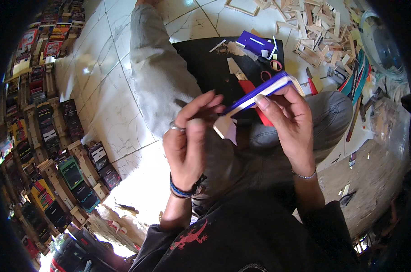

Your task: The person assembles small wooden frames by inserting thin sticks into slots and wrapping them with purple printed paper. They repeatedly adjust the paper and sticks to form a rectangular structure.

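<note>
In my right hand (290,115) is a long, narrow wooden piece with a blue face (259,93), pinched between thumb and fingers and tilted up to the right. A pale wooden flap with a scrap of paper (226,129) shows at its lower left end. My left hand (187,140) is beside that end, fingers stretched and apart from the thumb, slightly blurred; I see nothing in it. Behind the piece lies a red strip-shaped thing (247,88), partly hidden. Red-handled scissors (276,65) and another blue piece (258,44) rest on the black board (205,61).
Wood offcuts (323,27) are heaped on the tiled floor (112,50) at the far right. A hammer-like tool (354,119) and a clear plastic bag (389,115) lie beside my right knee. Rows of small dark box-shaped models (47,129) line the left side.
</note>
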`<state>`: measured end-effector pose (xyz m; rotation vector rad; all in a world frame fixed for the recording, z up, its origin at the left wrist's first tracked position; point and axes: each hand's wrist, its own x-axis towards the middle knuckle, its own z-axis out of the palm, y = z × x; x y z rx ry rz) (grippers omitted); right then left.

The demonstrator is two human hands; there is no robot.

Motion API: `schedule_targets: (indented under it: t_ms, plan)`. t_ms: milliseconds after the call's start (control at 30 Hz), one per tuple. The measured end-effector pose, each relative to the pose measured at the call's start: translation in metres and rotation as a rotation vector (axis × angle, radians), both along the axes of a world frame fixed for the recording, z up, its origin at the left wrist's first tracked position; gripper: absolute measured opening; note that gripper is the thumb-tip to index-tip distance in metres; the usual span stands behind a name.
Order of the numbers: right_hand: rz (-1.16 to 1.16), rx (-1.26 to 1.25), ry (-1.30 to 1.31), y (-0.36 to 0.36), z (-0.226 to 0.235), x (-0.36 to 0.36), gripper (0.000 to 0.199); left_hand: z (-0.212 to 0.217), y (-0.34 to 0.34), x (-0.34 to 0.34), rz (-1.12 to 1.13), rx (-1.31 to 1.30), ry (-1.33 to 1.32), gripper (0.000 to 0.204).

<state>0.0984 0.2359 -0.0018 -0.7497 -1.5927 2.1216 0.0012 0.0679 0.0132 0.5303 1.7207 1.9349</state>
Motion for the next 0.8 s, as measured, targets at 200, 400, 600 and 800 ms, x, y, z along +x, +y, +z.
schedule_targets:
  t_ms: [200,400,600,800]
  plan:
    - [-0.078,0.088,-0.038,-0.003,0.002,0.004,0.022,-0.005,-0.004,0.006,-0.08,-0.063,0.198,0.08]
    - [-0.071,0.181,-0.083,-0.02,0.015,0.008,0.019,-0.008,0.014,0.018,0.114,0.034,0.059,0.06]
    - [0.01,0.602,0.051,-0.032,0.023,0.014,0.025,-0.005,0.014,0.016,0.181,0.075,-0.054,0.039]
    - [0.08,0.937,0.114,-0.027,0.025,0.016,0.028,-0.001,0.014,0.018,0.2,0.109,-0.122,0.037]
